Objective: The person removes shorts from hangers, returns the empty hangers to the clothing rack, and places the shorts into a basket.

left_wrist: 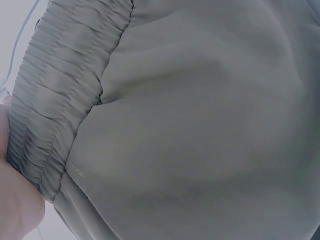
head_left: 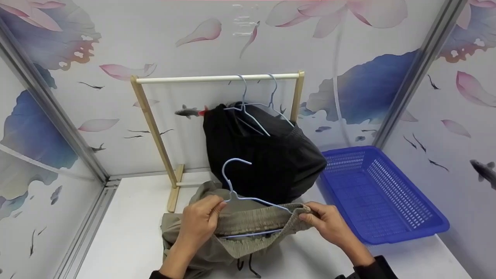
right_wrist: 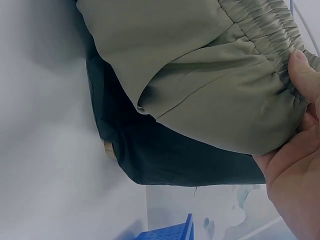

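Note:
Olive pants [head_left: 252, 219] with a gathered elastic waistband are spread between both hands, a dark drawstring hanging at the front. A light-blue clothes hanger [head_left: 254, 198] sits in the waist opening, its hook upright above the band. At the left side, my left hand [head_left: 199, 221] grips the waistband, its thumb beside the hanger's shoulder. The right hand [head_left: 327, 223] pinches the right end of the waistband, near the hanger's tip. In the right wrist view, thumb and fingers hold the gathered band [right_wrist: 270, 30]. The left wrist view is mostly filled by pants fabric [left_wrist: 190, 120].
Behind the pants stands a wooden garment rack [head_left: 151, 128] with a white rail [head_left: 186, 80]. Black garments [head_left: 259, 162] hang from it on two light-blue hangers. A blue plastic basket [head_left: 387, 193] stands on the white table [head_left: 131, 224] at the right. Patterned walls enclose the table.

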`<state>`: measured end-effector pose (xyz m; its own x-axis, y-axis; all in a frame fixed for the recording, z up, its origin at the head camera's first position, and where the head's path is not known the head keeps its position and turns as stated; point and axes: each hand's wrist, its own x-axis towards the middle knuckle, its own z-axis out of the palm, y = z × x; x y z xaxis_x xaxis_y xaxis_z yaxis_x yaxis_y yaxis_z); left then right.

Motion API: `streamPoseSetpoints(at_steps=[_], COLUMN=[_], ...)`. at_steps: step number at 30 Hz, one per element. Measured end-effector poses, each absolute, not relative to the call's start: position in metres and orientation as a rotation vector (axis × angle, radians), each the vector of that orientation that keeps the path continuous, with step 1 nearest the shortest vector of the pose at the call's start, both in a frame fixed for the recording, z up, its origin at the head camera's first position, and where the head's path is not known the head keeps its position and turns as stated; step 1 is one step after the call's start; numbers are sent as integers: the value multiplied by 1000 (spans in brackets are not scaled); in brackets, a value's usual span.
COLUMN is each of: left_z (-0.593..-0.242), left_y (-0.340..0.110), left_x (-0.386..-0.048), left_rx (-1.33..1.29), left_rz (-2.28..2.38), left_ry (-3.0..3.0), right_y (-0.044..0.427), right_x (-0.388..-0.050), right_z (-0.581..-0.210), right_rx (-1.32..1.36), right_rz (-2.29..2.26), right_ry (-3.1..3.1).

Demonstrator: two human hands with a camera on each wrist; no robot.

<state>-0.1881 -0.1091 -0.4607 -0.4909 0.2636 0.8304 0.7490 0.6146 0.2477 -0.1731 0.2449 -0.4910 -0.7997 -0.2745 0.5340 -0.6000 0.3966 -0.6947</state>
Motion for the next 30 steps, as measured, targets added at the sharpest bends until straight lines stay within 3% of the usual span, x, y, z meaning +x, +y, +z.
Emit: streamPoseSetpoints(at_steps=[30], left_z=[-464], left_y=[-122], left_x=[-185], left_rx=[-784], left_rz=[-863], left_ry=[-1994], right_y=[249], right_x=[-168], right_z=[-492], right_rx=[709], right_rz=[1592], right_ry=[-2210])
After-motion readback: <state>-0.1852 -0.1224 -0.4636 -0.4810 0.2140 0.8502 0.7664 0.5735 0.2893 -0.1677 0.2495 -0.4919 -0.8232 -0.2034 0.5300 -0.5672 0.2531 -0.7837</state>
